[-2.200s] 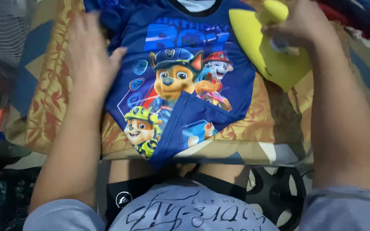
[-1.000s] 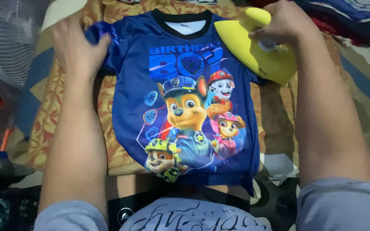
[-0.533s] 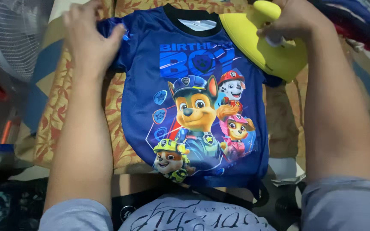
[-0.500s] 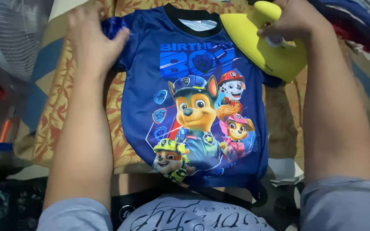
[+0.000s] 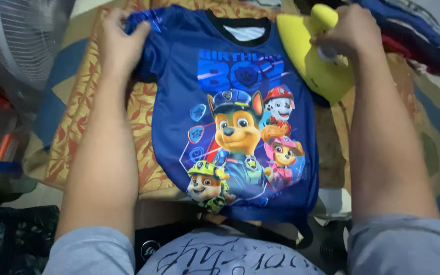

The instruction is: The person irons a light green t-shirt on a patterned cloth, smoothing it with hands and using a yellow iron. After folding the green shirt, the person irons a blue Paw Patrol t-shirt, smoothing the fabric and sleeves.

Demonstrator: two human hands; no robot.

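Note:
A small blue T-shirt (image 5: 179, 122) with cartoon puppies printed on its front lies flat, face up, on a yellow-and-brown patterned cloth (image 5: 85, 102). Its black collar points away from me. My left hand (image 5: 119, 38) pinches the shirt's left sleeve at the far left corner. My right hand (image 5: 350, 30) grips the handle of a yellow clothes iron (image 5: 306, 56), which rests at the shirt's right shoulder, nose toward me.
A white electric fan (image 5: 19, 35) stands at the far left. A heap of dark and red clothes (image 5: 418, 35) lies at the far right. The padded surface's near edge runs just in front of my lap.
The shirt's folded lower part has been laid out flat. My left hand went up to the left sleeve and now pulls it outward. The iron stays by the right shoulder.

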